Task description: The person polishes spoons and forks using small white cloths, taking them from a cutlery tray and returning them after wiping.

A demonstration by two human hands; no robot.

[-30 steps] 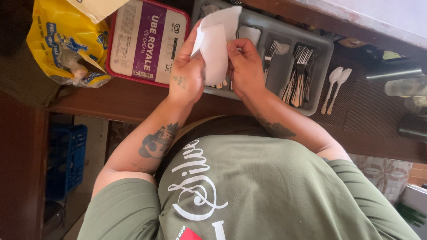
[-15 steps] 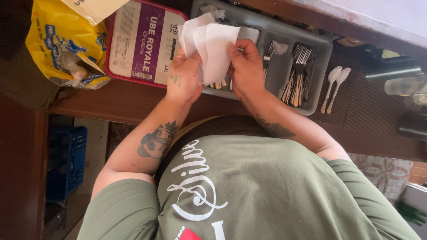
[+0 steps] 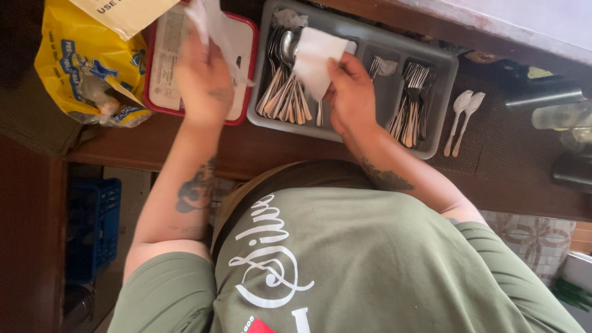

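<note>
My left hand [image 3: 203,80] holds a white paper napkin [image 3: 213,24] above a red-rimmed flat package [image 3: 246,74]. My right hand [image 3: 351,92] grips a second white napkin [image 3: 314,58] over the grey cutlery tray [image 3: 364,132]. Under that napkin lie several spoons [image 3: 283,92] in the tray's left compartment. Several forks [image 3: 413,98] fill the right compartment. The two hands are apart, one napkin in each.
A yellow plastic bag [image 3: 80,68] sits at the left of the dark wooden counter [image 3: 246,154], with a tan cardboard flap [image 3: 123,12] above it. Two white plastic spoons [image 3: 462,117] lie right of the tray. A blue crate [image 3: 92,228] stands below on the floor.
The hands held the napkins together over the tray; now they have split apart. My left hand moved left over the red-rimmed package with one napkin, and my right stayed over the spoons.
</note>
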